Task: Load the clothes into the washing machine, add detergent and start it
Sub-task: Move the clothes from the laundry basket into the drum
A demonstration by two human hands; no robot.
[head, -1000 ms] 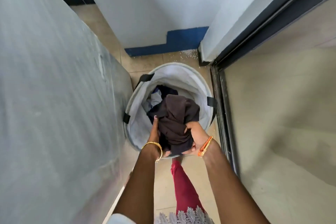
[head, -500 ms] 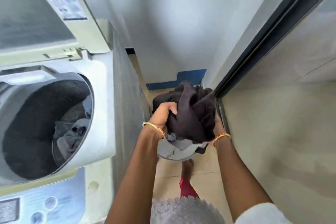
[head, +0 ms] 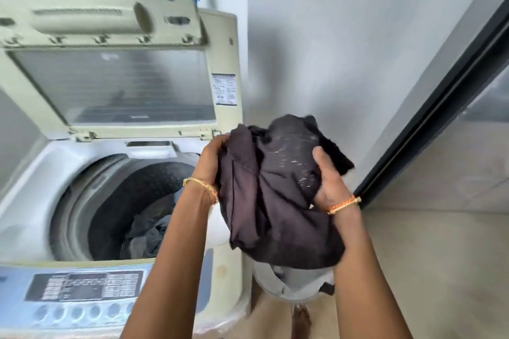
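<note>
Both hands hold a bundle of dark clothes (head: 275, 195) in the air, just right of the washing machine (head: 225, 270) and level with its right edge. The left hand (head: 213, 158) grips the bundle's left side, fingers curled into the cloth and hidden by it. The right hand (head: 327, 179) clasps the right side, thumb pressed on the front, its fingers out of sight behind the fabric.

The lid (head: 110, 63) stands raised at the far side, leaving the drum opening (head: 115, 201) uncovered to the left of the bundle. A few clothes (head: 148, 234) already lie low in the drum, partly hidden by the left forearm. The control panel (head: 82, 286) runs along the near edge, blurred and unreadable.

Below the bundle a white laundry basket (head: 297, 283) sits on the floor, mostly covered by it. A dark door frame (head: 429, 124) bounds the narrow space on the right.
</note>
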